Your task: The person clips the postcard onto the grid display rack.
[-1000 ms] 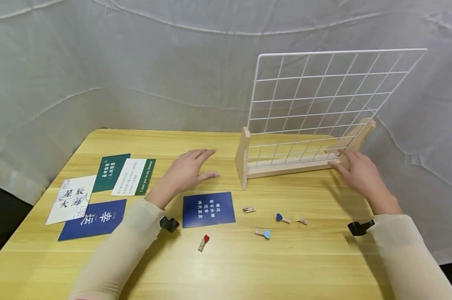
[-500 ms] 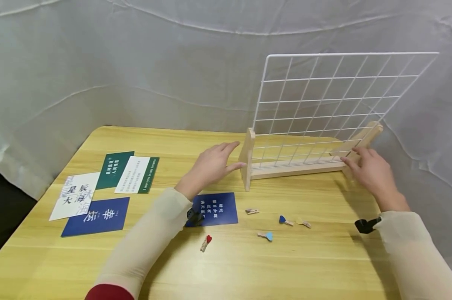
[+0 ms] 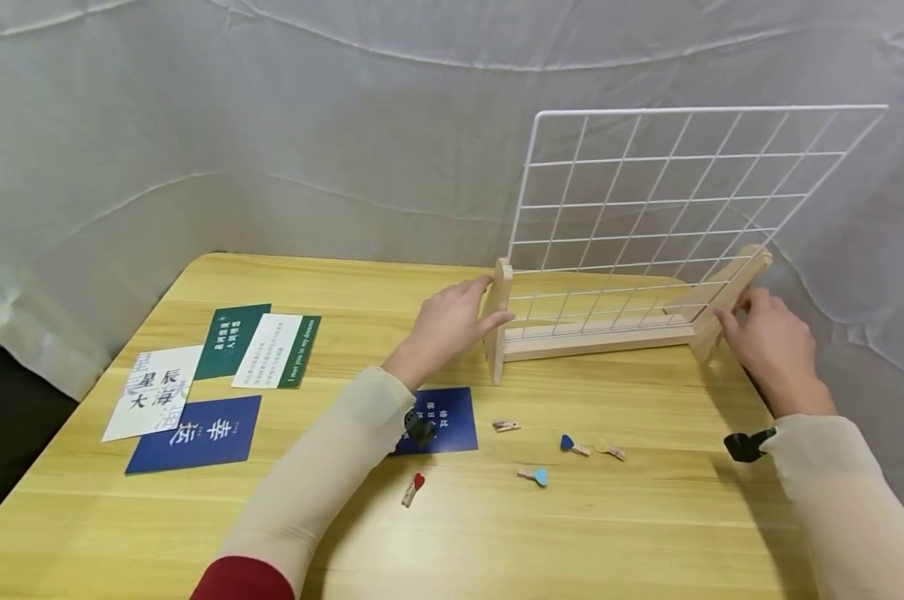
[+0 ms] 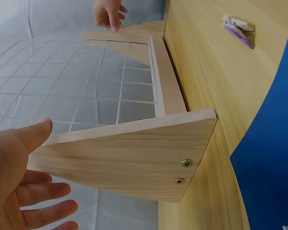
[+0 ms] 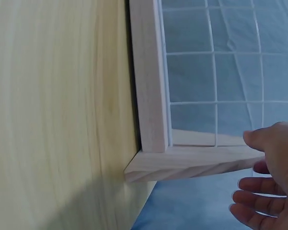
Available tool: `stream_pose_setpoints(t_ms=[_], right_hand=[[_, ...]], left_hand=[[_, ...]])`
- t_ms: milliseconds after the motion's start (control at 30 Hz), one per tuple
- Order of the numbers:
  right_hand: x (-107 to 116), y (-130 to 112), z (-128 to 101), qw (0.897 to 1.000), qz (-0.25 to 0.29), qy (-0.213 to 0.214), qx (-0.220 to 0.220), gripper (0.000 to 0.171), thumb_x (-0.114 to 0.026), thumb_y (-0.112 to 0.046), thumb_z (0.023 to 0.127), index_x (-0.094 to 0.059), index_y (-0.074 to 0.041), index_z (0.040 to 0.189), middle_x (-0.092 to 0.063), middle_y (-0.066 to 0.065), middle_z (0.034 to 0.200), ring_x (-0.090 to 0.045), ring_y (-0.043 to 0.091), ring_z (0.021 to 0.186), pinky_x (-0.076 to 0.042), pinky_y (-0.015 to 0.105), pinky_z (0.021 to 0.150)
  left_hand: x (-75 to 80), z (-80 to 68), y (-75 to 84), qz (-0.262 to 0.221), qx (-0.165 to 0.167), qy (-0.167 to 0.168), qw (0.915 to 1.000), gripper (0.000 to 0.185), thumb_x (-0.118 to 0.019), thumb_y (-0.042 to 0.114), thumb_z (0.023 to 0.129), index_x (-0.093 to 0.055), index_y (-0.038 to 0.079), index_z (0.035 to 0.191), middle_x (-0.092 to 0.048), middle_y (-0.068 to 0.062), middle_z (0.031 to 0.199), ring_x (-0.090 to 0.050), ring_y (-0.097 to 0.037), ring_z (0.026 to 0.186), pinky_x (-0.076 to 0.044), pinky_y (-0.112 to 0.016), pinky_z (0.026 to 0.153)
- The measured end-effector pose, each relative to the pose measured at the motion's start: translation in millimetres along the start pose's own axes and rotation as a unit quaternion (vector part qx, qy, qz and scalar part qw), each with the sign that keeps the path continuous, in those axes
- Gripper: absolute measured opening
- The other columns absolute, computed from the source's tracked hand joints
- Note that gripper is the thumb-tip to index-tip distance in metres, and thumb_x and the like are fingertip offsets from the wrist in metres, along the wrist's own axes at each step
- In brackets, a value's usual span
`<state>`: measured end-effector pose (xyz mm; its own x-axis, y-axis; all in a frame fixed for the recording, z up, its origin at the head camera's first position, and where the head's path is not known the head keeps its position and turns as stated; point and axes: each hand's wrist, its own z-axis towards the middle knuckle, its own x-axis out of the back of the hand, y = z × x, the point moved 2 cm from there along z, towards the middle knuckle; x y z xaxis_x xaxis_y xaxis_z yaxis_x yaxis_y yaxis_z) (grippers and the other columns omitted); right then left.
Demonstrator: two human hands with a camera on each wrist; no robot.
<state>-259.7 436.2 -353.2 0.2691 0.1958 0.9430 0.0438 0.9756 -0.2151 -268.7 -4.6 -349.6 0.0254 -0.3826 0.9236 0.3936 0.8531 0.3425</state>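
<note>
White wire-grid rack with a pale wooden base (image 3: 624, 237) stands at the right rear of the yellow wood-grain tabletop (image 3: 571, 542), the left hand (image 3: 452, 321) and right hand (image 3: 774, 346) loose-fingered at its opposite ends, grasping nothing. Positioning it seems the step in hand; the next move likely calls for an even two-sided hold.

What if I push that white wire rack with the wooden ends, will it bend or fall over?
The white wire rack probably won't bend much: it stands straight and flat, with no sag showing. It may be light for its size, being mostly gaps. Pushed near the top, it might tip, since it rises well above its wooden ends.
</note>
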Motion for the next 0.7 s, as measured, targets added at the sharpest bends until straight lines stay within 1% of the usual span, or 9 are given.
stream_pose_setpoints(t_ms=[67,167,300,400,533,633,700], right_hand=[[0.4,1.0,-1.3,1.0,0.003,0.005,-0.006,0.054,-0.047,-0.046,0.1,-0.044,0.006,0.115,-0.054,0.034,0.101,-0.05,0.06,0.085,-0.037,0.066,0.063],[-0.3,1.4,-2.7,1.0,0.016,0.018,-0.008,0.049,-0.047,-0.04,0.101,-0.043,0.007,0.117,-0.057,0.036,0.101,-0.052,0.061,0.084,-0.037,0.067,0.067],[-1.7,1.0,-3.3,0.998,0.037,0.042,-0.014,0.044,-0.047,-0.033,0.101,-0.043,0.007,0.118,-0.059,0.036,0.103,-0.052,0.062,0.086,-0.035,0.068,0.077],[-1.7,1.7,-2.5,0.997,0.046,0.058,-0.026,0.044,-0.047,-0.031,0.101,-0.04,0.007,0.123,-0.057,0.039,0.1,-0.049,0.065,0.087,-0.033,0.07,0.08],[0.7,0.6,-1.1,0.995,0.054,0.072,-0.032,0.051,-0.048,-0.031,0.101,-0.036,0.008,0.132,-0.055,0.045,0.095,-0.046,0.068,0.086,-0.033,0.072,0.079],[3.7,-2.4,-0.5,0.996,0.051,0.072,-0.021,0.051,-0.049,-0.031,0.101,-0.04,0.008,0.132,-0.057,0.041,0.101,-0.048,0.066,0.09,-0.032,0.071,0.083],[5.6,-4.8,-0.3,0.997,0.048,0.067,-0.012,0.047,-0.048,-0.031,0.101,-0.044,0.008,0.127,-0.059,0.037,0.105,-0.05,0.064,0.091,-0.031,0.07,0.087]], left_hand=[[-1.3,2.3,0.5,-0.001,0.004,0.001,1.0,0.076,-0.049,0.064,0.093,-0.04,0.012,0.148,-0.055,-0.009,0.138,-0.057,-0.028,0.12,-0.051,-0.044,0.092],[-2.7,5.1,1.1,-0.006,0.009,0.001,0.9999,0.075,-0.05,0.062,0.094,-0.041,0.012,0.148,-0.056,-0.009,0.137,-0.057,-0.028,0.119,-0.051,-0.044,0.091],[-2.9,6.2,2.0,-0.01,0.012,0.002,0.9999,0.072,-0.052,0.06,0.094,-0.043,0.011,0.146,-0.058,-0.008,0.134,-0.059,-0.026,0.115,-0.052,-0.043,0.089],[-2.1,5.6,2.1,-0.006,0.011,0.003,0.9999,0.069,-0.053,0.058,0.095,-0.044,0.011,0.145,-0.061,-0.007,0.129,-0.061,-0.026,0.11,-0.053,-0.042,0.085],[0.2,3.6,-0.4,0.0,0.016,0.004,0.9999,0.068,-0.054,0.055,0.095,-0.043,0.011,0.145,-0.061,-0.007,0.127,-0.061,-0.025,0.108,-0.053,-0.042,0.084],[3.1,2.6,-3.5,0.002,0.018,0.004,0.9998,0.067,-0.055,0.053,0.095,-0.043,0.01,0.145,-0.061,-0.007,0.127,-0.061,-0.026,0.109,-0.053,-0.042,0.085],[5.4,2.3,-5.6,0.004,0.018,0.002,0.9998,0.066,-0.055,0.052,0.095,-0.043,0.009,0.145,-0.061,-0.008,0.127,-0.06,-0.026,0.109,-0.053,-0.043,0.085]])
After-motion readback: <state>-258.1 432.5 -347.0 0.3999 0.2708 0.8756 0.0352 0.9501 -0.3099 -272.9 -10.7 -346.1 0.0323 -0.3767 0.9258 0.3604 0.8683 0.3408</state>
